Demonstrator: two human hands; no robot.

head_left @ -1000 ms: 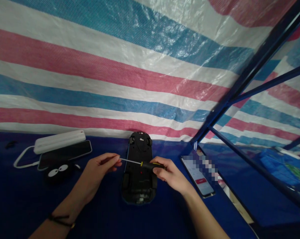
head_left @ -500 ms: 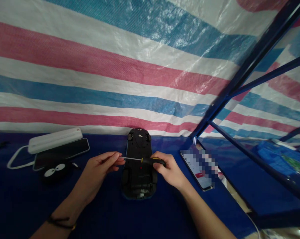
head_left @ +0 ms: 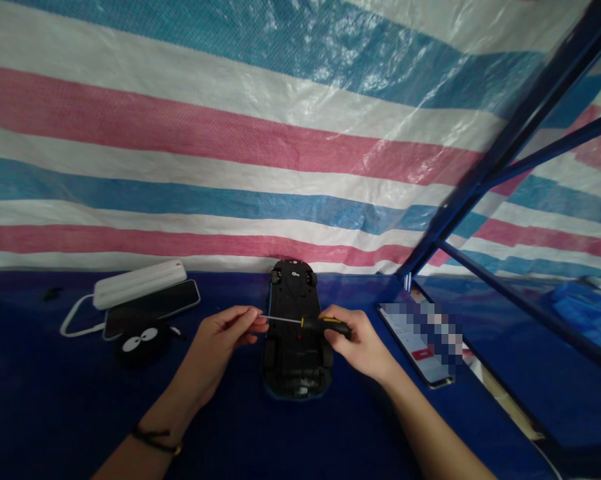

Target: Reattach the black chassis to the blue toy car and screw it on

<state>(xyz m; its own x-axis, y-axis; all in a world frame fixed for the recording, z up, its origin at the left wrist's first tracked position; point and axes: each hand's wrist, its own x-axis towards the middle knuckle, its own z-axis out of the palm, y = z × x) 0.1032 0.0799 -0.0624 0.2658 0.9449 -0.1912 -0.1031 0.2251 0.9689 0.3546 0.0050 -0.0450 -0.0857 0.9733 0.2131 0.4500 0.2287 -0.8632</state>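
A screwdriver (head_left: pixel 285 320) with a black and yellow handle lies level across the view, its tip pointing left. Wrapped round the handle is my right hand (head_left: pixel 353 337). My left hand (head_left: pixel 235 327) pinches the tip end of the thin metal shaft between thumb and fingers; whether a small part sits at the tip is hidden. Beneath the screwdriver, a toy car (head_left: pixel 296 360) rests upside down on the blue surface, its black underside and wheels facing up. A small red spot shows near the middle of that underside.
To the left lie a white power bank (head_left: pixel 140 283) with a cable, a dark phone (head_left: pixel 153 310) and a round black case with cartoon eyes (head_left: pixel 139 343). A lit phone (head_left: pixel 418 347) is at the right, near blue metal bars (head_left: pixel 443 223). Striped sheeting (head_left: pixel 230 173) hangs behind.
The whole scene has shifted right in view as the head turned slightly left. Both hands keep the same hold on the screwdriver above the toy car.
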